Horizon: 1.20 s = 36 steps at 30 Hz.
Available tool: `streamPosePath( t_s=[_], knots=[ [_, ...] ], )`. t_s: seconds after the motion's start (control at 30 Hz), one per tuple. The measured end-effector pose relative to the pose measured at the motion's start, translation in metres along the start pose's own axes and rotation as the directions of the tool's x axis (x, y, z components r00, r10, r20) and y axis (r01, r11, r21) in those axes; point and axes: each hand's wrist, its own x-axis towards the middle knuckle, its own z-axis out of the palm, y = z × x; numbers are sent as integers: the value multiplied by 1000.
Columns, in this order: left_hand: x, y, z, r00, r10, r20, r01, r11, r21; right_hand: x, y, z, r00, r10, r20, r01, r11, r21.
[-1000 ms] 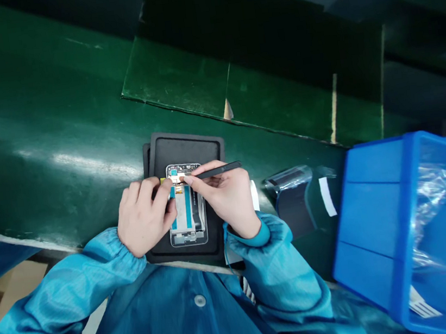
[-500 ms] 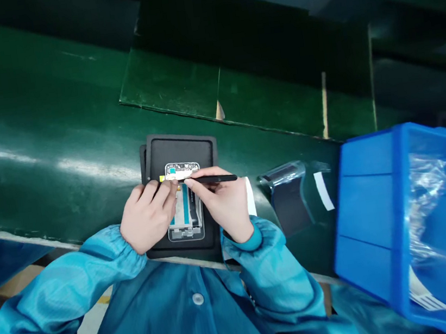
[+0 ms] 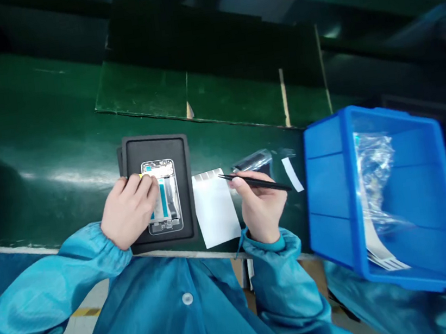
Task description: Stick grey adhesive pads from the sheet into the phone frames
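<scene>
Right hand [image 3: 263, 208]: grip clamped on slender black pointed tweezers [image 3: 264, 183], tips at the far edge of a white rectangular sheet [image 3: 216, 211] lying on the dark green tabletop [image 3: 60, 147]. Left hand [image 3: 130, 211]: fingers bent close together over the left side of an opened silver-rimmed phone [image 3: 172, 195], though from here I cannot tell whether that grip pinches anything. Phone lies in a shallow black rectangular tray [image 3: 186, 194], just left of the sheet; farther right, a blue plastic bin [image 3: 328, 191] holds crumpled clear film [image 3: 376, 174].
</scene>
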Motion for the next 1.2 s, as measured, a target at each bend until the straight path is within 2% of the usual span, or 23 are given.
streamPosePath(
  t_s=[0.1,0.17,0.3,0.43,0.57,0.7,0.83,1.2],
  knots=[
    [28,12,-7,999,11,-48,-15,996,-83,-2,17,-27,996,48,73,-45,999,-30],
    [53,28,-6,998,41,-42,-47,985,-164,-2,20,-31,991,39,130,-32,998,-60],
    [100,59,8,993,67,101,-42,972,-231,4,17,-20,975,-8,222,19,999,-44],
    [128,75,23,970,84,229,-23,965,-261,12,20,-14,989,-2,145,4,1000,-13],
    [133,80,27,945,134,300,-36,949,-312,15,30,-22,996,36,84,-33,999,-35],
    [126,80,29,933,153,326,-31,937,-349,19,36,-33,991,51,126,-44,997,-62],
    [121,82,30,935,112,336,17,933,-361,24,40,-37,981,57,187,-42,996,-82],
    [122,85,34,955,52,292,68,919,-388,27,41,-39,974,73,215,-53,994,-99]
  ],
)
